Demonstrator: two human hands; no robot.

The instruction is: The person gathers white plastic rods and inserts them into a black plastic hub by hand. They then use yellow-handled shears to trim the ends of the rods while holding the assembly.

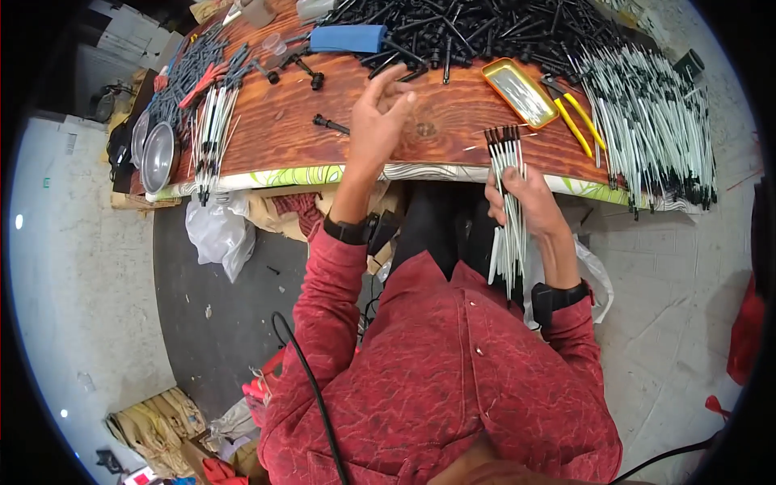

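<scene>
My left hand [380, 117] is raised over the wooden table, its fingers apart and slightly curled, with nothing visible in them. Close by on its left lies a single black tube-shaped piece [331, 124]. At the table's front edge, my right hand [529, 198] is closed around a bundle of thin white sticks with black ends [509, 234]; the black ends point up and away from me. Just beyond this bundle sits a yellow-rimmed tin [521, 93] holding thin silvery pins. Pliers with yellow handles [575, 123] lie next to the tin.
A large heap of black tubular parts [501, 32] covers the back, with a blue block [347, 38] at its left. Many white sticks [651, 121] are piled right. Grey parts [194, 69], red-handled pliers [202, 85], more sticks [212, 133] and a metal bowl [160, 158] stand left.
</scene>
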